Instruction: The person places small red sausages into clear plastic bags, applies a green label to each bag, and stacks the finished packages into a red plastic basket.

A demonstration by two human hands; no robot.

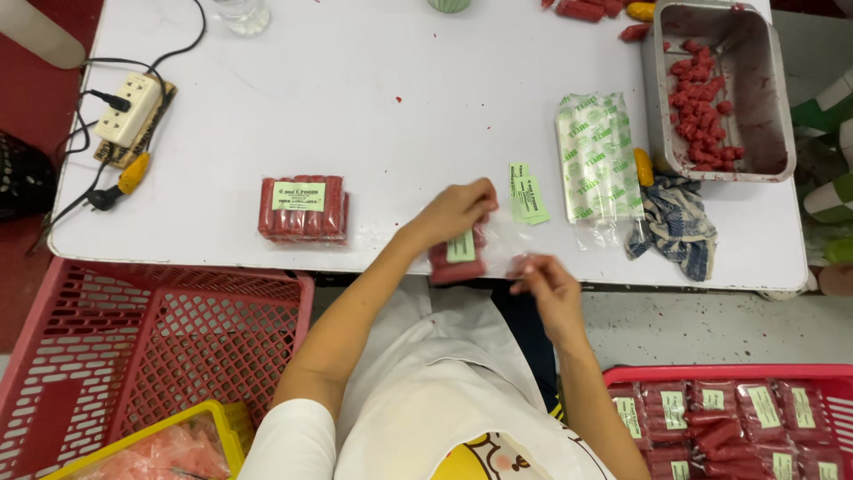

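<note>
The white surface (pixel 400 98) carries a sausage pack (pixel 303 208), labels (pixel 528 194), bags (pixel 597 157), a steel tray (pixel 782 107) (stained red), a cloth (pixel 675 229) and a power strip (pixel 129 108).

Desk surroundings, white desk (pixel 400 80).
Metal tray (pixel 769 98) of red sausages, checked cloth (pixel 680 233), power strip (pixel 129 108), sealed sausage pack (pixel 303 209), red baskets (pixel 133 347).

Two bare hands, held close together at the near edge of the tabletop.

The left hand (pixel 458 212) curls with fingers pinched, forearm reaching up from the lower left; the right hand (pixel 544 280) pinches too, its wrist bent inward.
</note>
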